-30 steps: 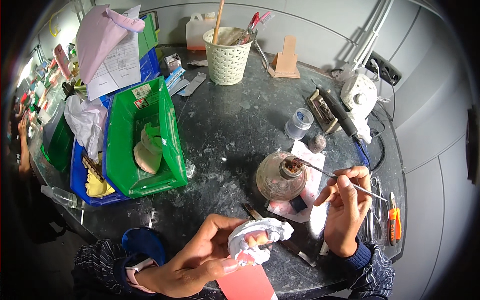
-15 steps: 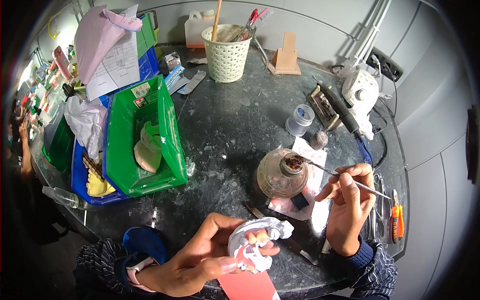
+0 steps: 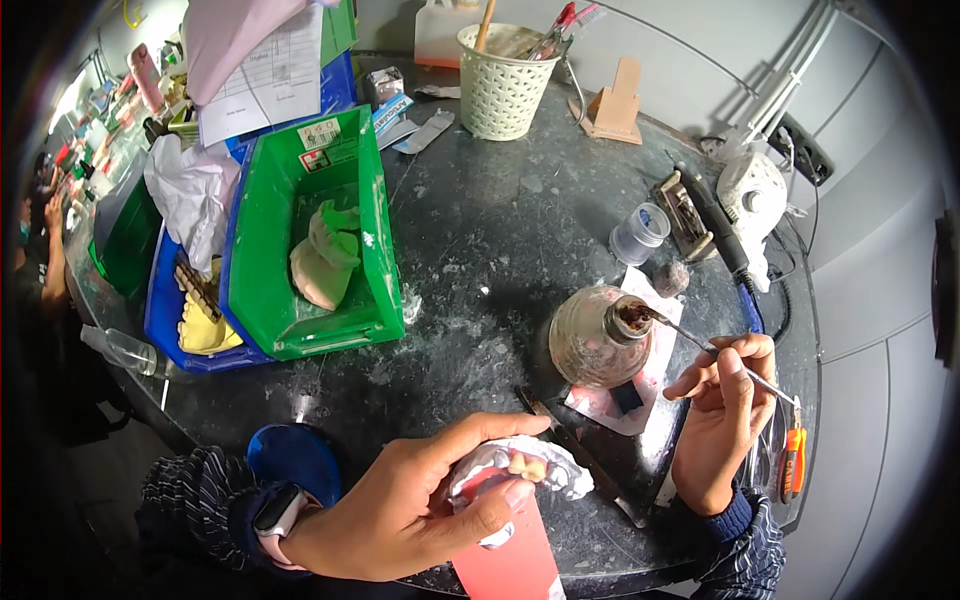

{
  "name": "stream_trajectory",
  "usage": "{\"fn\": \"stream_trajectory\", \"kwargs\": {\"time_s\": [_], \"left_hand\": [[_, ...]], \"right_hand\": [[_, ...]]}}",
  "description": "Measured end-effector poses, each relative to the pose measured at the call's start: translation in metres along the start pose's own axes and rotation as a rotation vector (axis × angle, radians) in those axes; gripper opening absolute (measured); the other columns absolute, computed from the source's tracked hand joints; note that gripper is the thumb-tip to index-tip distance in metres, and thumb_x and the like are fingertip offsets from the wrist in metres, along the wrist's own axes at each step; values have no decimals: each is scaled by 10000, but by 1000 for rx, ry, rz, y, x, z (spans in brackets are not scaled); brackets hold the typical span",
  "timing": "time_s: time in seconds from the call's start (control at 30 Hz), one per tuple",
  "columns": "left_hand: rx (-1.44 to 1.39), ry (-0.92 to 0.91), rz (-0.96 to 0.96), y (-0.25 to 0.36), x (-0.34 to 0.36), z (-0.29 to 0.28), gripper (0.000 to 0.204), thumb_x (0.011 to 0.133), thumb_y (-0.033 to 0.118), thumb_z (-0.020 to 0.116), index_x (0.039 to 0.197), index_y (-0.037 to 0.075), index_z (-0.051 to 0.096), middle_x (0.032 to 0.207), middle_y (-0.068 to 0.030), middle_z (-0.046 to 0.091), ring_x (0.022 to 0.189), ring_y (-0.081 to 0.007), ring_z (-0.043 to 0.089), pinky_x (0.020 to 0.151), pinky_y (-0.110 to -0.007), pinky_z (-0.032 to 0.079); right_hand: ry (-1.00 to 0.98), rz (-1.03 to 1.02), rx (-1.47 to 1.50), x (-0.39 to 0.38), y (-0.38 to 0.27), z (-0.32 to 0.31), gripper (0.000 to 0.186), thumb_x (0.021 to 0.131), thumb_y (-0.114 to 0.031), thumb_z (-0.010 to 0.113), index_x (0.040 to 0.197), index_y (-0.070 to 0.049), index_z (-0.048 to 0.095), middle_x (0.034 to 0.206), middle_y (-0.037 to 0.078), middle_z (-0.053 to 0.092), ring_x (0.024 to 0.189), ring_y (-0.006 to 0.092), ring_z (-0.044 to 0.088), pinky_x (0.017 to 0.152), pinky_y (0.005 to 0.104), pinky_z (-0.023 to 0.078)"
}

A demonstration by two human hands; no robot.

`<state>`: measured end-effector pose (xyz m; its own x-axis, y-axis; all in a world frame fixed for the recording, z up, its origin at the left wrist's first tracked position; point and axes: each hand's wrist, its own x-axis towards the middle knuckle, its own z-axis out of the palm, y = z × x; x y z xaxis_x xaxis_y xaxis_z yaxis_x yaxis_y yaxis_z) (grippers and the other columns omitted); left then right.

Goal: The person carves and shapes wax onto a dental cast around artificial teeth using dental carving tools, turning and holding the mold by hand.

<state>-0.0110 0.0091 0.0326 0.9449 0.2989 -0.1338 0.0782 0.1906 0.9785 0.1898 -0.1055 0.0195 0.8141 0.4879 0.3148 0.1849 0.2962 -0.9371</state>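
Note:
My left hand (image 3: 410,510) grips a white plaster dental model (image 3: 568,480) with pink wax and tooth-coloured pieces (image 3: 526,466), thumb across its front. A pink sheet (image 3: 510,560) lies beneath it. My right hand (image 3: 715,440) pinches a slender metal instrument (image 3: 690,335), whose tip rests at the sooty mouth of a glass burner (image 3: 590,350); no flame shows clearly. The burner stands on a stained paper (image 3: 650,390), with a metal knife (image 3: 590,465) lying nearby.
Left are a green bin (image 3: 380,270), a blue bin (image 3: 180,340) and a blue bowl (image 3: 280,450). Behind stands a cream basket (image 3: 500,100). Right are a handpiece (image 3: 715,225), a small jar (image 3: 638,238) and orange pliers (image 3: 793,455). A person (image 3: 50,260) works far left.
The view has shifted, moving the scene rightward in the picture. My left hand has turned the model, its index finger now extended along the top. My right hand keeps the instrument at the burner.

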Motion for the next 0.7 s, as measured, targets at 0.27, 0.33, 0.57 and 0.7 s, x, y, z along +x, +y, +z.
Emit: {"fn": "stream_trajectory", "kwargs": {"time_s": [0.27, 0.33, 0.57, 0.7], "left_hand": [[65, 32, 77, -1, 5, 1, 397, 848, 123, 550, 1197, -25, 433, 920, -70, 578, 845, -80, 549, 740, -226, 445], [67, 45, 59, -2, 4, 1, 384, 839, 121, 562, 1178, -23, 455, 918, -90, 599, 857, -92, 560, 735, -231, 453], [93, 44, 64, -2, 4, 0, 371, 829, 112, 572, 1159, -23, 472, 923, -111, 611, 870, -116, 578, 747, -245, 463], [110, 33, 71, -2, 4, -2, 367, 829, 101, 569, 1161, -23, 471, 928, -112, 611, 875, -123, 582, 751, -250, 466]], "right_hand": [[-7, -13, -22, 1, 1, -5, 101, 867, -124, 471, 910, -35, 450, 831, 87, 513, 525, 134, 530, 467, 234, 439], [-1, -12, -18, 0, 2, -4, 99, 868, -121, 468, 909, -33, 450, 836, 88, 513, 525, 134, 532, 465, 234, 438], [-16, -11, -27, 0, 3, -6, 95, 868, -122, 468, 904, -36, 451, 814, 80, 520, 532, 136, 538, 467, 232, 439], [6, -10, -19, 0, 4, -4, 95, 867, -124, 469, 900, -37, 451, 803, 76, 521, 534, 134, 539, 470, 230, 442]]}}
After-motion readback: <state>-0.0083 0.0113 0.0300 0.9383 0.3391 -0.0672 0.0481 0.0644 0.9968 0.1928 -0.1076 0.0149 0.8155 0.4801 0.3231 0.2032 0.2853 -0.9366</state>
